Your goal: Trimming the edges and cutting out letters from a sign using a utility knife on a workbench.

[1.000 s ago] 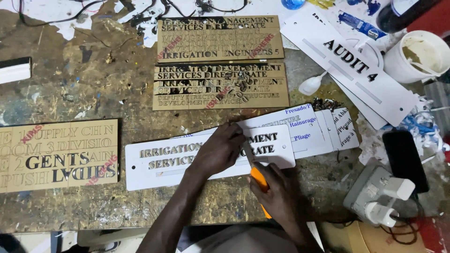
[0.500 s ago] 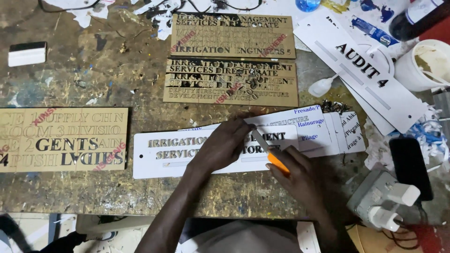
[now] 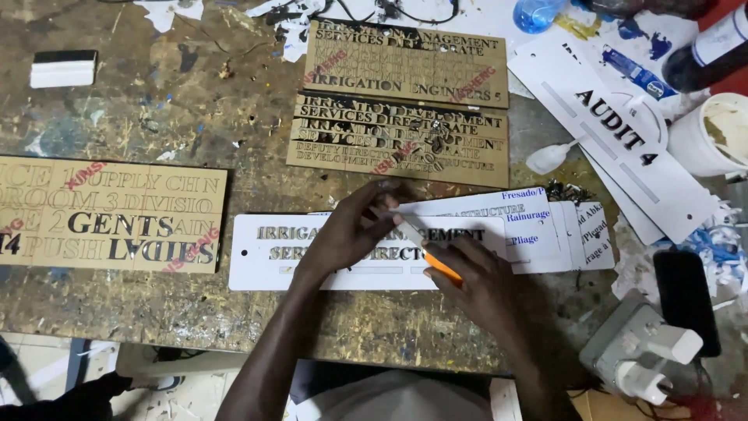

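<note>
The left hand [image 3: 348, 234] presses one white sign plate [image 3: 265, 261] flat, fingers spread, just beside the right hand [image 3: 483, 288] — pinching one orange-handled knife [image 3: 432, 261] — with three tan stencil boards [image 3: 405, 53] beyond.

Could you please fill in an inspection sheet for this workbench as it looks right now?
Surface: worn, paint-stained table.
Job's things: white sign flat; orange knife on it.
Clutter: gold plates, paper scraps, white tub, blue bottle.
Grippers: left hand presses the sign; right hand holds the knife.
Cables: black wires at far edge; plug adapter.
Surroundings: pale floor below.
</note>
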